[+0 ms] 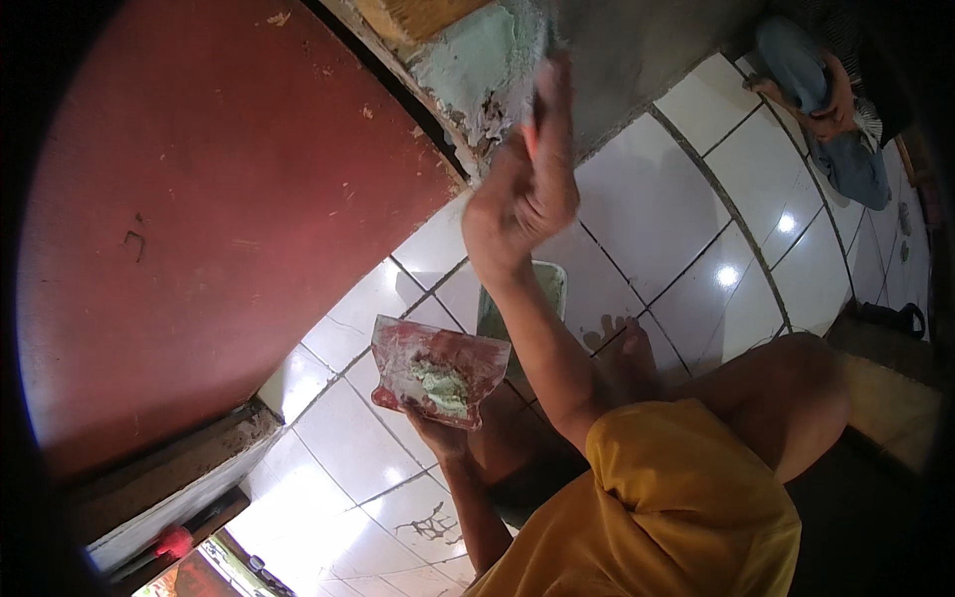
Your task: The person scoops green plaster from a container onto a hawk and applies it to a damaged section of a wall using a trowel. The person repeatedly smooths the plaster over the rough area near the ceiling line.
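My left hand [435, 430] grips a flat, red-smeared board [398, 348] from beneath, its fingers mostly hidden under it. A lump of pale green putty [444, 388] lies on the board. Raised to the wall corner beside the door frame, my right hand [525, 199] is closed around an orange-handled tool [530, 139]. Motion blurs the fingers and the tool, and its blade cannot be made out. Just beyond the fingers is a pale green coated patch [477, 65] on the wall, with a rough, broken lower edge [485, 121].
A red door [239, 219] stands at the left. Partly behind my right forearm, a rectangular container [552, 277] rests on the white tiled floor [647, 199]. At the far right sits another person [841, 109] in jeans. A dark threshold [179, 448] lies lower left.
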Available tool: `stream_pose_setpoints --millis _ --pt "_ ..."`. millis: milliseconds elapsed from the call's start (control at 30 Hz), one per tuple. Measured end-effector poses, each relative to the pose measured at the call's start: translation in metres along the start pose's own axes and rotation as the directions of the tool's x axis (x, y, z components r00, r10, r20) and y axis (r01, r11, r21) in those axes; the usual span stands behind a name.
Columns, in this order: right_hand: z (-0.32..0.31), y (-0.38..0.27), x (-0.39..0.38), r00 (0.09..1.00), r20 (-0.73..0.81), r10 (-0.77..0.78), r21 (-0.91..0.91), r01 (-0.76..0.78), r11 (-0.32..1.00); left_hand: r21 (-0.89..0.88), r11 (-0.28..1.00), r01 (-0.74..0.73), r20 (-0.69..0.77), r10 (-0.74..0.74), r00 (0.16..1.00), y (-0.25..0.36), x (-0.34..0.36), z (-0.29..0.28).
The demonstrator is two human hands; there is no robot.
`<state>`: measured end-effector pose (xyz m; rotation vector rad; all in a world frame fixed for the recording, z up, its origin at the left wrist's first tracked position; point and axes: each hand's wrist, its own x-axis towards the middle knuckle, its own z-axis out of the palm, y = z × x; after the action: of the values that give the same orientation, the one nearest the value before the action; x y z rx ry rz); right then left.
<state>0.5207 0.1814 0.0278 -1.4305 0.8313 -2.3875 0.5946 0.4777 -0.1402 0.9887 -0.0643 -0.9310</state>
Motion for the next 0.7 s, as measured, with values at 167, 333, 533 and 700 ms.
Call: stream_pose_setpoints --millis 167,333,533,700 --pt "0.021 -0.003 0.0 1.0 0.017 -0.026 0.037 0.026 0.999 -0.055 0.998 0.041 0.04 -0.039 0.998 -0.001 0.003 0.004" --pt "0.037 -0.011 -0.019 0.994 0.08 -0.068 -0.007 0.068 0.998 0.01 0.999 0.037 0.016 -0.037 0.999 0.002 0.002 0.008" --pt "0.046 -0.024 -0.032 0.996 0.084 0.002 0.068 -0.007 0.998 0.004 0.999 0.047 0.037 -0.048 0.998 0.005 0.002 0.015" --pt "0.041 -0.03 -0.038 0.991 0.136 0.003 -0.022 0.0 1.0 0.024 0.998 0.058 0.032 -0.059 0.998 0.003 0.0 0.021"
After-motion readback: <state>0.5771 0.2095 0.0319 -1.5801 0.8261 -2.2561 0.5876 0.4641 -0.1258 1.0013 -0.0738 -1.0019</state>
